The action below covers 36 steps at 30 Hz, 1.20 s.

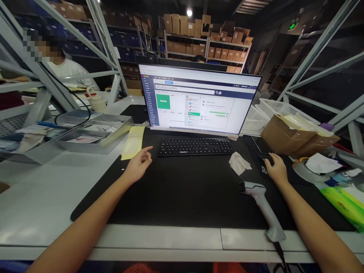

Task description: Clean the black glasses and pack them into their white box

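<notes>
My left hand [138,164] is just above the black desk mat [182,193], left of the black keyboard [196,146]. Its index finger points toward the keys, the other fingers curl loosely, and it holds nothing. On the right side of the mat, my right hand [275,169] rests over a dark computer mouse, which the hand and the black surface mostly hide. A lit monitor [196,102] stands behind the keyboard, showing a web page and a chat window. Between my arms lies a grey handheld barcode scanner [263,208], its cable running off the front edge.
Yellow label sheets [132,142] and grey trays [96,132] sit left. A crumpled tissue [239,163] lies near the scanner. Rightward are a phone [261,145], cardboard boxes [290,132], a tape roll [301,167] and a green tissue pack [344,204]. A person [69,70] sits behind the metal frame.
</notes>
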Each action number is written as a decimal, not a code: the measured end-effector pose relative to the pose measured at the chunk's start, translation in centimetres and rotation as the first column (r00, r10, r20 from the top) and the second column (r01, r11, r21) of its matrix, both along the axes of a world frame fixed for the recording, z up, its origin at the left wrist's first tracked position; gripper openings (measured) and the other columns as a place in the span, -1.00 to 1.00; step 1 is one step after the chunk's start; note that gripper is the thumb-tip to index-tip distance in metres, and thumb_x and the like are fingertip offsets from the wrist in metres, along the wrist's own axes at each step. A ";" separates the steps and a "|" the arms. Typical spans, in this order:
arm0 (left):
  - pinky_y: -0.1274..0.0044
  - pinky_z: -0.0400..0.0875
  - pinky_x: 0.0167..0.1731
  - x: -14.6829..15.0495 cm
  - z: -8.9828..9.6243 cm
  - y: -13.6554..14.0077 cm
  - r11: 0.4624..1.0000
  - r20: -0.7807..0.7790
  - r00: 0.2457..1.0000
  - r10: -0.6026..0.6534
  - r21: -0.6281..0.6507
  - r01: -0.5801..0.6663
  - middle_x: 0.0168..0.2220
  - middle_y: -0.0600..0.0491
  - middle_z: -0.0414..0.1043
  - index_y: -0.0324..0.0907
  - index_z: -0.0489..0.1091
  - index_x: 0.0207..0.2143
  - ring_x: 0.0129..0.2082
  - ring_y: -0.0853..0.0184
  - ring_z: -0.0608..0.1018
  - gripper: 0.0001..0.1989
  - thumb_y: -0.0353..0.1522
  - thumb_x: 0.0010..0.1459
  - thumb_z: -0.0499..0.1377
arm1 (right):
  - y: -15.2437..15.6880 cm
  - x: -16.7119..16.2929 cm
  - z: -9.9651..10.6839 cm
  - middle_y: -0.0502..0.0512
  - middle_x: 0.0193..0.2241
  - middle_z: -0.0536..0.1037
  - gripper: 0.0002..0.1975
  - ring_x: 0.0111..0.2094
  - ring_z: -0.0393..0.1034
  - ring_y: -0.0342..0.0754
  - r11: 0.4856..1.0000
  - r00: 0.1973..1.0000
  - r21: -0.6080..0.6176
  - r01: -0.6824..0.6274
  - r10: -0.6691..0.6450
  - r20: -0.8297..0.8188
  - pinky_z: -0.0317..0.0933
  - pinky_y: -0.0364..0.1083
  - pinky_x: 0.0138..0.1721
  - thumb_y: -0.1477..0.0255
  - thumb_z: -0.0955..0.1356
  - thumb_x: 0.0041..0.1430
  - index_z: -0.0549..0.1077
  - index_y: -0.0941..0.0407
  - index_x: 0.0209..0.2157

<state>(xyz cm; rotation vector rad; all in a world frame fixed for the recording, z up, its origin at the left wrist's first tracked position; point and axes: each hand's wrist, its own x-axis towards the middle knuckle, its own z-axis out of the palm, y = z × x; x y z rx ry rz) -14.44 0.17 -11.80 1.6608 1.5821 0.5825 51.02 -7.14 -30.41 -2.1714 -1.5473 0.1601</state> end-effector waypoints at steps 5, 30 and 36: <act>0.37 0.46 -0.06 4.2 1.0 1.6 0.955 -0.382 0.883 -0.274 0.003 0.298 -0.19 -0.02 0.45 -0.18 0.42 0.14 -0.19 0.20 0.53 -0.54 -0.17 0.35 -0.02 | 2.9 -6.6 9.6 0.44 0.14 0.49 -0.52 0.21 0.38 0.25 0.960 0.992 0.251 -0.126 0.125 0.022 0.24 0.23 0.25 0.27 0.26 0.24 0.55 0.24 0.04; 0.12 0.23 0.29 9.2 -8.6 3.2 0.964 -0.741 0.665 -0.098 0.094 0.247 0.38 -0.21 0.18 -0.26 0.28 0.31 0.36 -0.04 0.23 -0.43 -0.12 0.40 0.06 | 10.7 -38.6 6.5 0.25 0.09 0.55 -0.68 0.18 0.38 0.11 0.869 0.835 0.003 -0.496 0.478 -0.272 0.20 0.09 0.21 0.54 0.29 0.30 0.59 0.18 0.00; 0.10 0.22 0.30 9.5 -8.0 3.2 0.972 -0.724 0.681 -0.111 0.062 0.224 0.38 -0.20 0.17 -0.29 0.27 0.32 0.35 -0.04 0.22 -0.42 -0.13 0.40 0.08 | 10.9 -38.5 6.3 0.27 0.11 0.53 -0.70 0.21 0.33 0.12 0.871 0.836 -0.027 -0.491 0.462 -0.296 0.15 0.13 0.22 0.53 0.29 0.29 0.59 0.16 -0.02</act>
